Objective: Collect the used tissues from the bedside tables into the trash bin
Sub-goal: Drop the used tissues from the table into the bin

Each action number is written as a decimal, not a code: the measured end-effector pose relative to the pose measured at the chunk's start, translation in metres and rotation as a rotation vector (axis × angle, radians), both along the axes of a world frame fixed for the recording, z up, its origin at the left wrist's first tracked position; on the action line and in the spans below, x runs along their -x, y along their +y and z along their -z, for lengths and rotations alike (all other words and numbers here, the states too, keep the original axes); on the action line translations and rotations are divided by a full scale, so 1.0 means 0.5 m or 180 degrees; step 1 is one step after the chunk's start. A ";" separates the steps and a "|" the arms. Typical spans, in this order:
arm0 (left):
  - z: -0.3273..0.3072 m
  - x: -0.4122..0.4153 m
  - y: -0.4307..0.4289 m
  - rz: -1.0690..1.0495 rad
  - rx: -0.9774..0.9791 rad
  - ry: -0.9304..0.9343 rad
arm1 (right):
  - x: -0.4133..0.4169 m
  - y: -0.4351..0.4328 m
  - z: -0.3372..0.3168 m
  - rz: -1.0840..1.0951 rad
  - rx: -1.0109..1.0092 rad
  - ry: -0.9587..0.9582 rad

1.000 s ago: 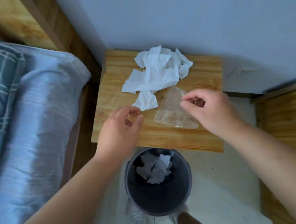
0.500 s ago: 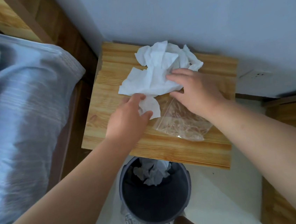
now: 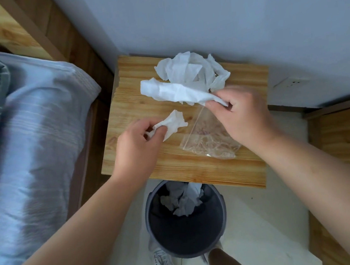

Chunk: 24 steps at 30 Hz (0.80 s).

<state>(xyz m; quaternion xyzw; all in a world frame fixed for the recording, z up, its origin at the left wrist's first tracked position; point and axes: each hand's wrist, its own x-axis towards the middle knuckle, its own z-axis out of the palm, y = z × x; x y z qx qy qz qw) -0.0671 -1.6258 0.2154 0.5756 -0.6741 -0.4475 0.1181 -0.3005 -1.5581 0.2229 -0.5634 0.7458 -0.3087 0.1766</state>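
Both our forearms reach forward over the table [image 3: 174, 173], backs of the hands up. Our left hand [image 3: 138, 151] sits over the left front part of the table, its thumb and fingers curled in and pinching a small tissue [image 3: 174, 122] that sticks out to the right; we cannot tell whether the tissue clears the wood. Our right hand [image 3: 241, 116] is over the middle, nearer the right edge, with its fingers bent and pinching one end of a long tissue [image 3: 174, 92]. That tissue stretches away to the left. Behind it a pile [image 3: 193, 70] of crumpled tissues lies at the table's back edge, close to the wall. A clear bag [image 3: 210, 143] lies flat toward the front right corner, partly under our right hand. The bin [image 3: 220, 216] stands on the floor just below the table's front edge, by our feet, with crumpled wads [image 3: 183, 199] already inside. The bed [image 3: 31, 147] runs along the left.
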 end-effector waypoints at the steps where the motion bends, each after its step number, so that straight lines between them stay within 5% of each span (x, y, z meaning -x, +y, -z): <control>1: -0.013 -0.008 0.010 -0.0024 -0.0027 0.0081 | -0.008 0.016 -0.016 0.0023 -0.0019 -0.0019; 14: -0.054 -0.187 0.225 -0.0111 -0.0606 0.0367 | -0.173 0.352 -0.124 0.0320 -0.0323 -0.0438; 24: 0.153 -0.278 0.332 0.0254 -0.1185 -0.0240 | -0.291 0.503 0.092 0.0461 -0.1771 -0.0704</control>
